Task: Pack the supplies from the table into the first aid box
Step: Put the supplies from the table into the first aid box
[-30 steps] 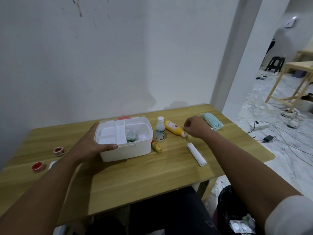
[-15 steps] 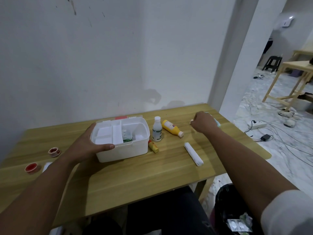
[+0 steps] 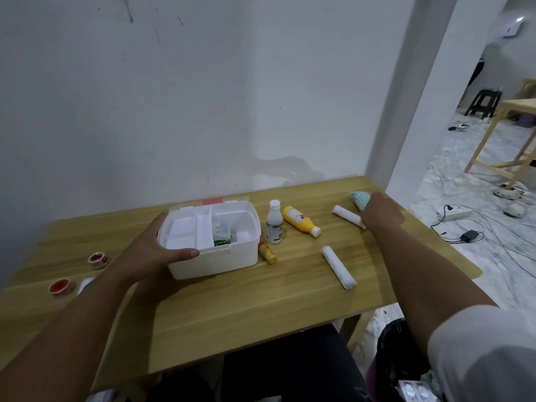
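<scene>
White wall backs a wooden tabletop [image 3: 232, 309] that fills the middle of the view, with a marble floor strewn with cables off at 3 o'clock.

On the tabletop's left half sits the open white box [image 3: 213, 242]; its inner tray holds a green packet [image 3: 222, 242] near the middle. The left hand [image 3: 153, 250] grips the box at its 9 o'clock corner, thumb hooked over the near rim and fingers wrapped round the far side.

Just at 3 o'clock of the box stands a white bottle [image 3: 274, 223], upright. A small yellow tube [image 3: 267, 252] lies against the box's near right corner. Beside the bottle, a yellow bottle [image 3: 300, 220] lies on its side, white cap pointing to 4 o'clock. A white roll [image 3: 338, 266] lies free toward 5 o'clock of that.

The right hand [image 3: 380, 211] rests at the tabletop's far right, closed on the end of a second white roll [image 3: 348, 216], which sticks out toward 10 o'clock. A teal mask pack [image 3: 359, 198] lies touching the hand on its far side.

At 9 o'clock of the box, well apart from it, lie 2 red tape rolls [image 3: 98, 259].
</scene>
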{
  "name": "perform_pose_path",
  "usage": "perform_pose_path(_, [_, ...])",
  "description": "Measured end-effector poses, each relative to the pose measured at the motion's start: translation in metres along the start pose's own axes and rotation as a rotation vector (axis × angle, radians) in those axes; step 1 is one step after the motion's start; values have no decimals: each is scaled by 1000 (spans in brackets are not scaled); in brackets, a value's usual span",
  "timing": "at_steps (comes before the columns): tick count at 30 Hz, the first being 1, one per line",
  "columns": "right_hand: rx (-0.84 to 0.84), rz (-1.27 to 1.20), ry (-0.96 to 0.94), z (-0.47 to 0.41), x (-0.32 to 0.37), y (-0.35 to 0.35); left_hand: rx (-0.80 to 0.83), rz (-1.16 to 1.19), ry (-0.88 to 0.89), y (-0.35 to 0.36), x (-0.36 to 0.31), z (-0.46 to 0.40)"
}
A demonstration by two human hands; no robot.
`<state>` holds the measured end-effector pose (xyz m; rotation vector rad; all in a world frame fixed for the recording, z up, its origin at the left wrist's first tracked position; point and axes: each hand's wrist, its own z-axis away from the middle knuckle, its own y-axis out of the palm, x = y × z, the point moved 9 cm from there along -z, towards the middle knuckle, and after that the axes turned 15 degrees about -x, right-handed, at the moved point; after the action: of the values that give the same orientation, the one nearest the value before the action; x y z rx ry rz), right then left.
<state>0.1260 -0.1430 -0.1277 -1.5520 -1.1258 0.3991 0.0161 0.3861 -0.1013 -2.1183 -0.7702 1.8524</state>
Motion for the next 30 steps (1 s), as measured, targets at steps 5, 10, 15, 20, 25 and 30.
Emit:
perform_pose_path(5, [-97,-101,-60,-7,18,-21,-3,4,9,1,-1,0])
perform_pose_path(10, [-128,-362,-189,5,88,-68,-5,-6,2,2,0,2])
perform_pose_path(15, [47,-777,-482,51,182,-134,-4,6,-2,0,7,0])
perform_pose_path(20, [339,-492,-899,135,241,-155,-30,2,-6,-1,12,-2])
perform_pose_path(25, [247,-28,-1156,185,265,-130,-53,-3,-12,0,18,-6])
perform_pose_path(30, [245,102,-1202,205,278,-103,-16,-14,-22,1,21,-9])
